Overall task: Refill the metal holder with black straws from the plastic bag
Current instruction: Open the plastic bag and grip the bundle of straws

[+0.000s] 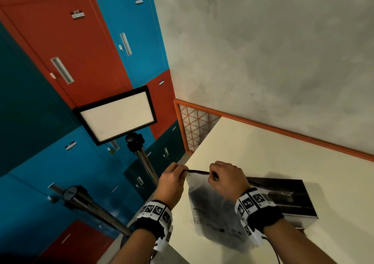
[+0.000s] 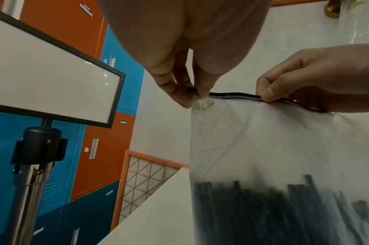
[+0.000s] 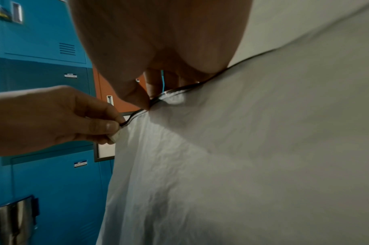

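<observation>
A frosted plastic bag [image 1: 210,207] [image 2: 273,142] [image 3: 221,165] with a black zip strip along its top is held upright over the cream table [image 1: 253,148]. Black straws [image 2: 263,212] show dimly through its lower half. My left hand [image 1: 183,173] [image 2: 191,97] [image 3: 118,127] pinches the zip strip's left corner. My right hand [image 1: 212,175] [image 2: 265,97] [image 3: 150,102] pinches the strip a short way to the right. The dark metal holder [image 1: 287,201] lies on the table just behind my right wrist, partly hidden by it.
A framed white sign [image 1: 117,115] [image 2: 51,73] on a chrome post stands left of the table. Red, blue and teal lockers [image 1: 66,41] fill the left side. An orange lattice panel [image 1: 192,128] and a grey wall bound the table's far edges.
</observation>
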The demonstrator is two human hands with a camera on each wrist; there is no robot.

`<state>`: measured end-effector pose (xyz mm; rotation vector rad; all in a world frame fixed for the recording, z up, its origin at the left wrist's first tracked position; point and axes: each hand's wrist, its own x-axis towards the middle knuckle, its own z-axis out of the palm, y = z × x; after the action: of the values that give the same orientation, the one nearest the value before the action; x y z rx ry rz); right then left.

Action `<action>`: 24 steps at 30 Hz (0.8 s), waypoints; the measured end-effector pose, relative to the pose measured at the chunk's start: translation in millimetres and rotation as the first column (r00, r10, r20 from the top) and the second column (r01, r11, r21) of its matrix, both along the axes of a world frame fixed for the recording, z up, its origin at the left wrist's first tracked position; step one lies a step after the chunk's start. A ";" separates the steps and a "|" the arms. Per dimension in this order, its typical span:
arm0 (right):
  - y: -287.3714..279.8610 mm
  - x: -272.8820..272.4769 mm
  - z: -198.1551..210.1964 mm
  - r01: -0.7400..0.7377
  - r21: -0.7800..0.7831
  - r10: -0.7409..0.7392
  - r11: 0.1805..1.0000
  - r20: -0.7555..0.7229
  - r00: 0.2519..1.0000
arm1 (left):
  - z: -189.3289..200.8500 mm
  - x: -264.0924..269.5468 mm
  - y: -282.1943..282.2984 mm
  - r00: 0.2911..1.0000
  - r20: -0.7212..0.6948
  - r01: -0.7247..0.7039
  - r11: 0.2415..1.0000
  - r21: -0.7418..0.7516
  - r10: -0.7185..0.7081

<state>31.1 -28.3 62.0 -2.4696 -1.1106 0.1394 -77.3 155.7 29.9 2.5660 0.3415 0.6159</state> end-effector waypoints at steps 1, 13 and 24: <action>0.6 -0.1 0.5 0.002 -0.002 -0.002 1.000 0.001 1.000 | 0.1 0.0 0.9 1.000 0.000 0.004 1.000 -0.001 -0.004; 3.7 -1.8 3.7 -0.043 -0.005 0.043 0.999 -0.010 0.999 | 2.5 -5.0 1.2 0.999 0.006 0.050 0.998 -0.025 -0.050; 18.8 -12.2 6.2 -0.236 0.014 0.236 0.972 0.046 0.971 | 7.3 -7.2 -4.9 0.990 -0.007 0.141 0.990 -0.019 -0.142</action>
<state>18.9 -9.5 68.2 -2.3265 -1.4161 0.1448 -84.5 150.8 37.2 2.5489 0.1651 0.5472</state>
